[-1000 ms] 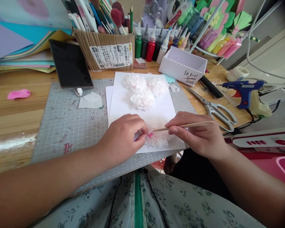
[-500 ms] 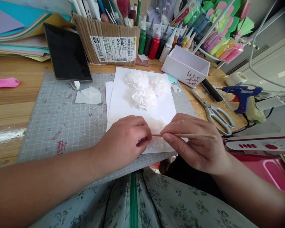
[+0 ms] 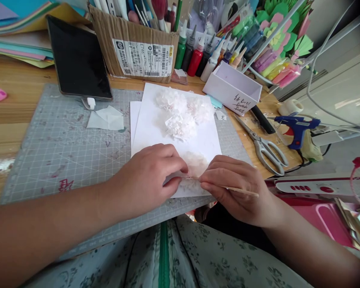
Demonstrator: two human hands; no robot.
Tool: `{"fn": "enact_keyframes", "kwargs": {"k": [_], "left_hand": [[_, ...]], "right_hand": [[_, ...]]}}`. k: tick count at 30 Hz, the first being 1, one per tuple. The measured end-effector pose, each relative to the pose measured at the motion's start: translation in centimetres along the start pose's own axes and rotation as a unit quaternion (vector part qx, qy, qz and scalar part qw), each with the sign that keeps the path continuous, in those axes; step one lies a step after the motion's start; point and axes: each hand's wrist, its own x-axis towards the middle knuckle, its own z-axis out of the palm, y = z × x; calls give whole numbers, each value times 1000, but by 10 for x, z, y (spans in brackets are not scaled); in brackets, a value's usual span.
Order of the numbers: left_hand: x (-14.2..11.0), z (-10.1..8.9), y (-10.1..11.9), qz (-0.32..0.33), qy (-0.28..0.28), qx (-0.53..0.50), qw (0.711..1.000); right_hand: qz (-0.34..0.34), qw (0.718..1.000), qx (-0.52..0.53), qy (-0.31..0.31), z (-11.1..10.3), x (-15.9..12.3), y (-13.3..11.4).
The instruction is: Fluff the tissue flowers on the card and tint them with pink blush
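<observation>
My left hand [image 3: 147,180] is closed, pinching a small piece of white tissue paper [image 3: 184,183] at the near edge of a white sheet [image 3: 174,136]. My right hand [image 3: 237,188] is closed on a thin wooden stick [image 3: 243,191] whose tip points left into that tissue between my two hands. Three finished fluffy white tissue flowers [image 3: 180,112] lie higher up on the same sheet. The sheet rests on a grey cutting mat [image 3: 63,152].
Scissors [image 3: 265,148] and a blue glue gun [image 3: 294,126] lie to the right. A white box [image 3: 232,88], paint bottles [image 3: 195,52], a cardboard pen box [image 3: 135,48], a black tablet [image 3: 78,60] and stacked coloured paper [image 3: 15,40] stand behind. A pink bin [image 3: 327,216] is at lower right.
My right hand and the stick have dropped lower and nearer, closing against the left hand. The pink bit seen between the fingers is no longer visible. The view has shifted to the right.
</observation>
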Motion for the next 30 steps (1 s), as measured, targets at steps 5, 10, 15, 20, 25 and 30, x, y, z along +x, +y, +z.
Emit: {"fn": "enact_keyframes", "kwargs": {"k": [5,10,15,20,25,30], "left_hand": [[-3,-2,-2,60,-48,22,997],[-5,-5,-2,81,-67,43,994],[-6,-5,-3,90,-75,57,992],[-5,-6,0,94,-63,14,994],[-1,-36,-17,-31,85,75,993],[-4,-100,-52,-180,62,228,955]], "right_hand": [[43,985,122,111,-5,-5,4],[25,990,107,87,-3,0,4],[6,996,65,64,3,3,6],[29,993,67,95,3,-1,12],[19,993,66,96,0,-3,16],[15,994,36,98,3,-5,24]]}}
